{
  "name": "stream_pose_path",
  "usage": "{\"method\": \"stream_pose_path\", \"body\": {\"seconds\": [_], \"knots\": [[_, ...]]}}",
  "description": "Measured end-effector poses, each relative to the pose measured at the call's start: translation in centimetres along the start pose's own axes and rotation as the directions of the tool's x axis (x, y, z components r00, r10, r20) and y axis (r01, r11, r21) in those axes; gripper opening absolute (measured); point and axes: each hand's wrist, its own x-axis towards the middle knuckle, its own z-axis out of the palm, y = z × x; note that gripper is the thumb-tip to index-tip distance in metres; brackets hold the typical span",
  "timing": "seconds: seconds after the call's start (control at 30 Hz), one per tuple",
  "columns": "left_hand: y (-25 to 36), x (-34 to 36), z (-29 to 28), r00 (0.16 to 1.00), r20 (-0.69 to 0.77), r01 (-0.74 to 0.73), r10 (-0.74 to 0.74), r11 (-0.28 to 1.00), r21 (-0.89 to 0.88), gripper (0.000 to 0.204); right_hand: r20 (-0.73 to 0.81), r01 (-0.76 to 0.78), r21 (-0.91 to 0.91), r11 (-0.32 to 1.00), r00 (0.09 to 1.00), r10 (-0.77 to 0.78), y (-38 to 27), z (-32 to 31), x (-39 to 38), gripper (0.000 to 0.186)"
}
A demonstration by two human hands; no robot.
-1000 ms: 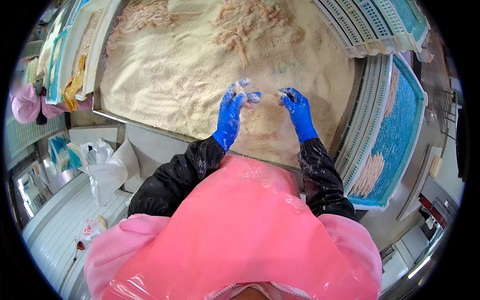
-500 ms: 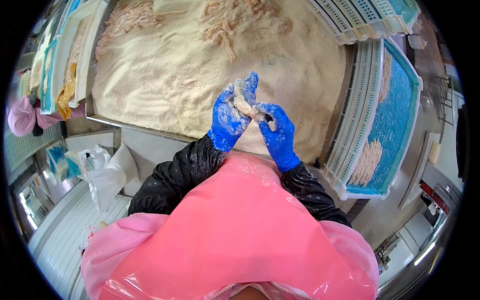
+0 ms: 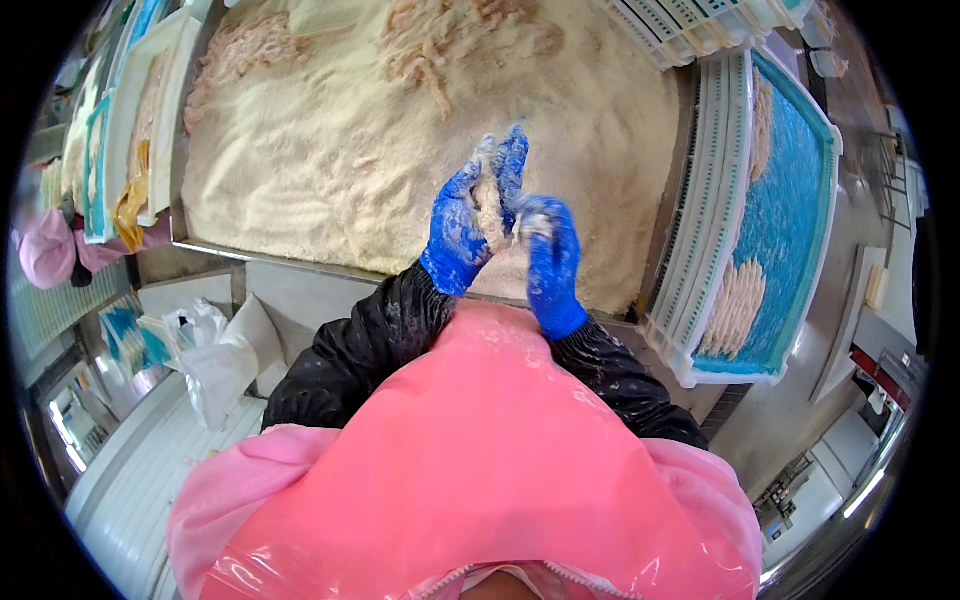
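Note:
A pale, crumb-coated strip of meat [image 3: 489,205] lies lengthwise in my left hand [image 3: 457,225], whose blue-gloved fingers point up and close around it. Just to the right, my right hand [image 3: 551,260], also gloved in blue, is curled near the strip's lower end; crumbs coat its fingertips, and what they grip is unclear. Both hands are over a metal-edged bed of pale crumbs [image 3: 280,190]. Raw pinkish strips lie in heaps at the back left [image 3: 240,60] and back middle [image 3: 430,70] of that bed.
A stacked tray with a blue liner [image 3: 785,230] and rows of coated strips [image 3: 733,310] stands right; more racks [image 3: 690,25] behind. At left are a white container [image 3: 150,70], yellow item [image 3: 135,195] and plastic bags [image 3: 220,365]. A co-worker's pink sleeve [image 3: 50,245] shows far left.
My right hand came in from the right to meet my left, and its fingers are now more curled. Both hands tilted upright with the strip. The whole view shifted slightly.

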Motion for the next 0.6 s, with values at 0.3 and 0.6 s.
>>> {"method": "stream_pose_path", "body": {"seconds": [0.3, 0.6], "knots": [[-4.5, 0.7, 0.1, 0.989, 0.086, -0.143, 0.118, 0.677, 0.722, 0.054, 0.154, 0.204, -0.238, 0.950, 0.973, -0.170, 1.5, -0.2, 3.1, 0.059], [0.2, 0.1, -1.5, 0.993, -0.012, 0.121, -0.121, 0.969, 0.213, 0.055, 0.141, 0.216, -0.428, 0.878, 0.975, -0.172, 3.2, 2.3, 4.6, 0.058]]}}
